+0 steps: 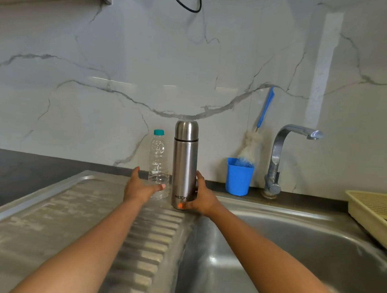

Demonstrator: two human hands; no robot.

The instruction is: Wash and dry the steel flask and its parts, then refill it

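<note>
**Right hand grips the steel flask beside the sink**

Through the head camera I look down at a steel sink unit against a marble-patterned wall. The steel flask stands upright with its cap on, at the far right end of the ribbed draining board, just left of the sink basin.

The right hand holds the flask low down. Its thumb curls across the front near the base and its fingers wrap round the right side.

The left hand is spread wide and holds nothing. It sits just left of the flask, in front of a clear plastic bottle with a teal cap. One fingertip overlaps that bottle low down; I cannot tell whether it touches.

Farther right, by the wall, a blue cup holds a bottle brush with a blue handle. A curved tap rises just right of the cup. A cream tray sits at the basin's right edge.
</note>
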